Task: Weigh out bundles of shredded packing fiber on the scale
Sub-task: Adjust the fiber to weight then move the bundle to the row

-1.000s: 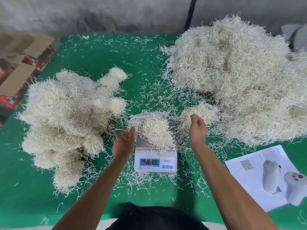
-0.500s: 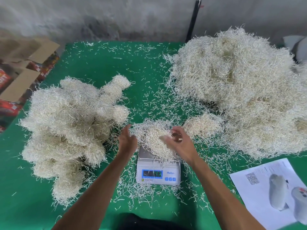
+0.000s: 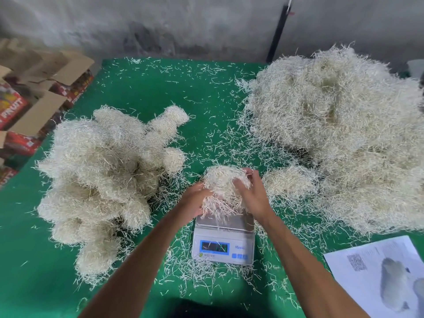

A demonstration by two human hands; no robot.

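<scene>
Gripping one bundle of shredded fiber [image 3: 223,184] from both sides, the person's left hand [image 3: 195,200] and right hand [image 3: 252,196] curl their fingers into it just above the platform of the single scale [image 3: 223,239]; whether its trailing strands touch the platform cannot be told. The scale's blue display is blurred and unreadable. Two heaps flank the scale on the green table [image 3: 146,88]: a pile of rounded weighed bundles [image 3: 103,171] on the left, too tangled to count, and a large loose fiber heap [image 3: 332,134] on the right, cut off by the frame edge. One small clump [image 3: 289,182] lies beside the right hand. A printed sheet [image 3: 376,271] is cropped at the lower right, and cardboard boxes [image 3: 34,99] are cropped at the left.
</scene>
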